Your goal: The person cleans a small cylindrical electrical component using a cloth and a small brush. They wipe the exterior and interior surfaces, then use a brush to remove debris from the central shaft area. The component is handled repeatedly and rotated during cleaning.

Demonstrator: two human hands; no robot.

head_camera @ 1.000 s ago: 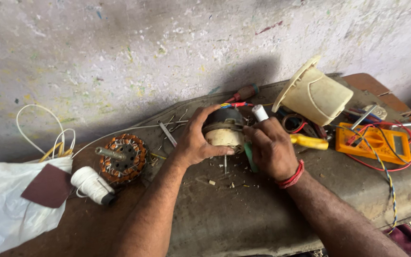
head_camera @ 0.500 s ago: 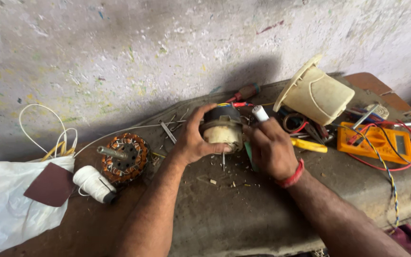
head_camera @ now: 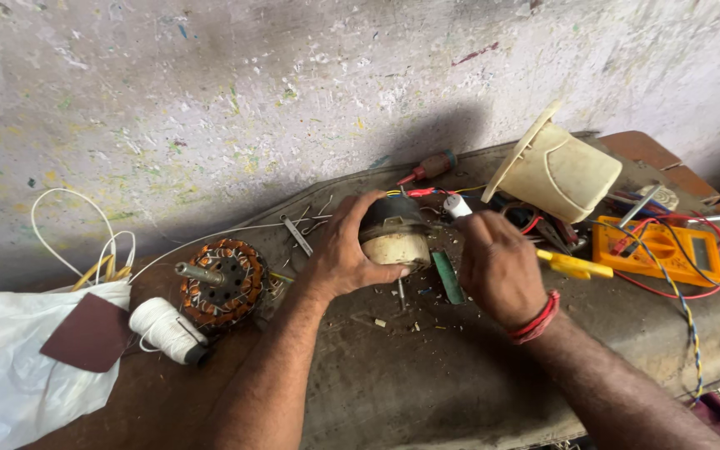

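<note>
My left hand (head_camera: 345,250) grips a small round motor housing (head_camera: 394,236), dark on top and cream below, held just above the workbench (head_camera: 427,375). A thin shaft sticks down from it. My right hand (head_camera: 497,268) is closed on a tool with a yellow handle (head_camera: 572,265), its tip against the right side of the housing. A small white cylinder (head_camera: 457,206) with coloured wires sits just behind my right hand. A red thread band is on my right wrist.
A copper-wound motor core (head_camera: 220,282) and a white thread spool (head_camera: 164,329) lie at left, beside a white plastic bag (head_camera: 18,367) and brown sandpaper (head_camera: 89,336). A cream fan housing (head_camera: 553,169), orange multimeter (head_camera: 656,248) with leads and a red-handled screwdriver (head_camera: 428,167) lie right and behind.
Both hands stay on the motor housing. The housing has turned slightly in my left hand and my right hand has shifted a little against it.
</note>
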